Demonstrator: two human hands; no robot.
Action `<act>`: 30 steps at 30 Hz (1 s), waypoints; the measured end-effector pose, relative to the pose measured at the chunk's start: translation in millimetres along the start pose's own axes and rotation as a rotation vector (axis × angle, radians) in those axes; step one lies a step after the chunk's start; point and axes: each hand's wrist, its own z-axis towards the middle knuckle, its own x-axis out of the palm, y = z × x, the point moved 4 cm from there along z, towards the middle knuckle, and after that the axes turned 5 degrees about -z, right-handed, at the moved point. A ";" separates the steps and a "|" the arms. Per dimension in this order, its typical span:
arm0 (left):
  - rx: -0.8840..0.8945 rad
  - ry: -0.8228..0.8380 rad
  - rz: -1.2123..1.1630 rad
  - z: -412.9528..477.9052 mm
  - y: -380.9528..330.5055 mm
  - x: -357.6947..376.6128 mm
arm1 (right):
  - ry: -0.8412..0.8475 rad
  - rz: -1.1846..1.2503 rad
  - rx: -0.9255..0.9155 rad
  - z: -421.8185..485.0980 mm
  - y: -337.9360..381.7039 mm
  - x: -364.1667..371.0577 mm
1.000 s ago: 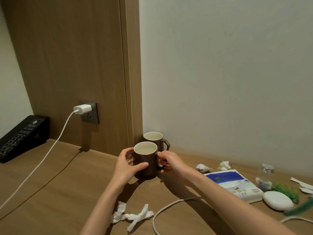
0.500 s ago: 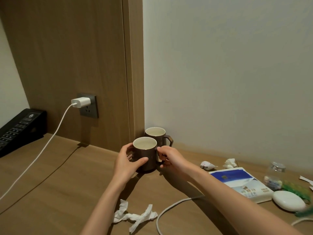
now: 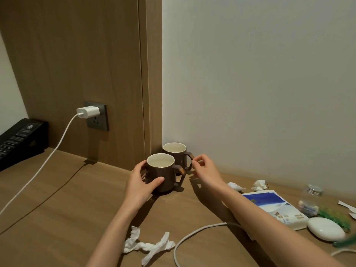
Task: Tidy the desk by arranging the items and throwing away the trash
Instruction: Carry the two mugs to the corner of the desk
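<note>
Two brown mugs with white insides stand on the wooden desk [image 3: 81,199] by the wall corner. My left hand [image 3: 139,181] wraps the side of the near mug [image 3: 163,173], which rests on the desk. The far mug [image 3: 176,154] stands just behind it. My right hand [image 3: 205,169] pinches the far mug's handle with thumb and fingers. Crumpled white tissue [image 3: 149,245] lies near the front edge, and two smaller wads [image 3: 236,186] [image 3: 259,185] lie by the wall.
A white charger [image 3: 87,112] sits in the wall socket, its cable [image 3: 44,162] trailing across the desk's left. A black phone [image 3: 18,140] stands far left. On the right are a blue-white packet [image 3: 275,208], a small jar [image 3: 308,201], a white oval case [image 3: 325,229] and another white cable [image 3: 192,234].
My right hand let go of the near mug's handle and moved back right to the far mug's handle. The left hand stayed on the near mug.
</note>
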 end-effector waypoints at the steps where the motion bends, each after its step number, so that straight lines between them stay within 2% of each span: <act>1: 0.005 0.000 0.001 0.2 -0.1 0.0 | 0.010 -0.018 0.006 5.4 -4.3 2.6; 9: 0.028 -0.031 0.006 2.1 3.7 1.4 | -0.020 -0.047 -0.037 25.4 -14.1 5.7; 14: 0.030 -0.055 0.020 2.9 4.2 2.2 | 0.035 0.013 -0.008 19.1 -6.9 3.7; 17: 0.024 -0.061 0.029 3.0 4.7 2.3 | 0.140 0.129 -0.097 -2.6 8.9 3.3; 19: 0.027 -0.066 0.029 2.9 4.6 2.6 | 0.182 0.077 -0.189 -16.1 15.8 3.3; 22: 0.029 -0.075 0.033 1.9 4.4 3.5 | 0.120 -0.078 -0.303 -20.9 16.4 3.8; 30: 0.042 -0.094 0.062 1.5 6.1 4.3 | 0.110 -0.077 -0.304 -20.4 15.3 6.0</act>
